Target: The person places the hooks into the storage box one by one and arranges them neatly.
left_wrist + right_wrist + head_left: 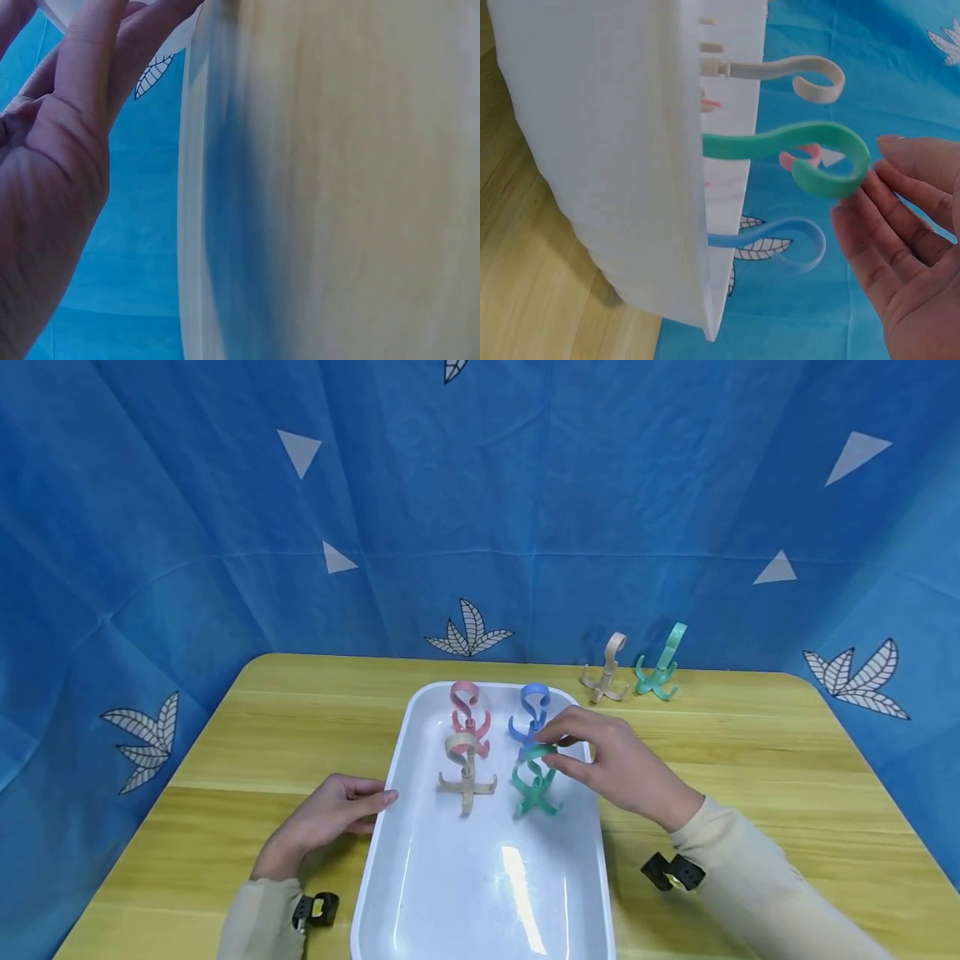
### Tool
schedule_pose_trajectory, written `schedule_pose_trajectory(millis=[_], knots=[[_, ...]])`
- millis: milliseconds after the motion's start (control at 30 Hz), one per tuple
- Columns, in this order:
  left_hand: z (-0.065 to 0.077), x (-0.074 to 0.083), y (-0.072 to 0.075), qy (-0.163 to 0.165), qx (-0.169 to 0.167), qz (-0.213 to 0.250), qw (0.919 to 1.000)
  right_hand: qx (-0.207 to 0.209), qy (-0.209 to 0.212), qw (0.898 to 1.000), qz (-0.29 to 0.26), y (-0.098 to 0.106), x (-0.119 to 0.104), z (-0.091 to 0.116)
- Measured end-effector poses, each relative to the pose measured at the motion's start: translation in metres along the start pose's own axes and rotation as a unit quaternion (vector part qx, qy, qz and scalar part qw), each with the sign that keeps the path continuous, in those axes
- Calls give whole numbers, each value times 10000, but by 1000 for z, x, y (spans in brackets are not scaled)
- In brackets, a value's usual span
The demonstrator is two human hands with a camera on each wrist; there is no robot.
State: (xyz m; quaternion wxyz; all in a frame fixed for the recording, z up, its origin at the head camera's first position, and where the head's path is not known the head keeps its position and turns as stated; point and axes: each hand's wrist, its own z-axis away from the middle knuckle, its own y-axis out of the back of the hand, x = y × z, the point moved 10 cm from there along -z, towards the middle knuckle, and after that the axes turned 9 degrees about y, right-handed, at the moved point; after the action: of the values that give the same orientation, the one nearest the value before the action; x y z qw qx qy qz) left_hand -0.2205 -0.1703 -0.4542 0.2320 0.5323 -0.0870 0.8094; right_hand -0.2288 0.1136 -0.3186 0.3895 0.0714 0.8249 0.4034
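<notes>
My right hand (600, 756) is at the top curve of a green plastic hanging hook (536, 793), thumb and fingertips spread right at the curve. The hook stands upright in a white tray (431, 893), on several upturned prongs. Behind it stands a blue hook (534, 702); in the right wrist view its curl (810, 247) lies below the fingers. A beige hook (467, 785) and a pink hook (464, 692) stand in the tray's left half. My left hand (330, 818) holds the tray's left rim, thumb over the edge.
Another beige hook (606, 677) and another green hook (660, 668) stand on the wooden table (750, 752) at the back right, close to the blue curtain (540, 527). The tray's front end runs past the bottom of the head view.
</notes>
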Motion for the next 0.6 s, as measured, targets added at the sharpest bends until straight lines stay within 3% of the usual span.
schedule_pose_trajectory(millis=[600], knots=[[0,3,0,-43,-28,-11,10000,146,22,9995,293,4,3,4]])
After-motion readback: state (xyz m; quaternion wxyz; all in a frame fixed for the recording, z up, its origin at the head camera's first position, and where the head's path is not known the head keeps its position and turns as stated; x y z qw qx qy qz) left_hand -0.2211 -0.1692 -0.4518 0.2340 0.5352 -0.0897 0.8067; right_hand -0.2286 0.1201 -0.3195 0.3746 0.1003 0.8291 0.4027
